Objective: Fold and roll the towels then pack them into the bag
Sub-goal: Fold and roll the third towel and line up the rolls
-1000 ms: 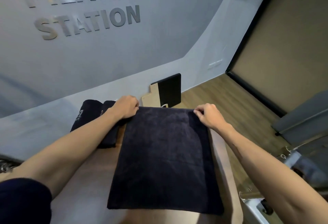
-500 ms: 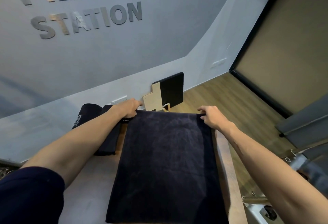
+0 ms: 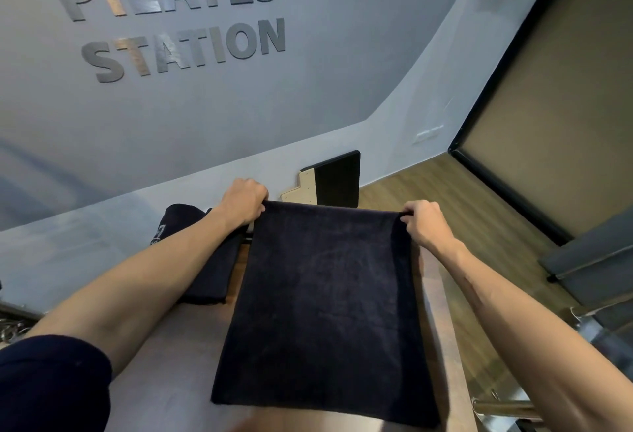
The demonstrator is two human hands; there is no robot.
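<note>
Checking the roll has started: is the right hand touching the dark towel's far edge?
Touching. The head view shows the right hand with its fingers curled over the far right corner of the dark towel.

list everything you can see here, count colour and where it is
towel: 1, dark navy, spread flat on the tabletop, far corners held by both hands
folded dark cloth: at least 1, dark navy with a pale logo, left of the towel, partly under the left forearm
tabletop: 1, light brown, under the towel
padded board: 1, black with a tan stepped edge, leaning at the wall behind the table
wall lettering: 1 sign, silver, reads PILATES STATION, on the grey wall
floor: wood brown, right of the table
left hand: 1, grips the towel's far left corner
right hand: 1, grips the towel's far right corner
</note>
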